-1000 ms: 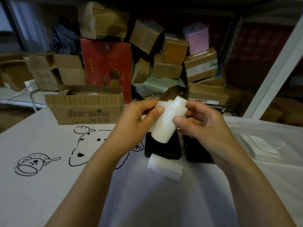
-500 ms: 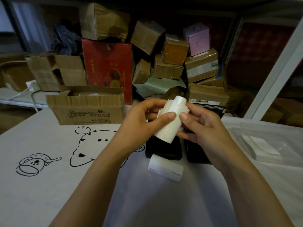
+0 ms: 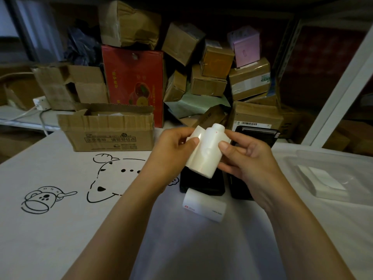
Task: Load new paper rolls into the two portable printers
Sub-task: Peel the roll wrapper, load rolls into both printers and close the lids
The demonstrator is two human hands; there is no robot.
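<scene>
Above the two black printers, both hands held one paper roll (image 3: 203, 152) in the air. The left hand (image 3: 171, 152) pinched its shiny outer wrapper near the upper left edge, thumb on the front, while the right hand (image 3: 248, 160) gripped the roll's right side, thumb pressed against the white body. That wrapper looked part-way peeled, with the bare roll's end poking out at the top.

By my reading, the task was at an early stage. The left printer (image 3: 201, 184) lay on the bench (image 3: 60, 229) directly below the held roll, mostly hidden by it, so I could not tell whether its lid was open. The right printer (image 3: 256, 136) showed an upright flap behind the right hand, which suggested an open cover awaiting paper. A second roll (image 3: 203, 207), wrapped and labelled, lay on the bench just in front of the left printer, untouched. Neither printer appeared loaded; unwrapping, seating both rolls and closing the lids remained.

Compared with a second ago, the wrapper had been worked further off, so more of the inner roll's end stood clear, and the left thumb had shifted from the roll's middle toward the wrapper's edge. The roll on the bench had not moved.
</scene>
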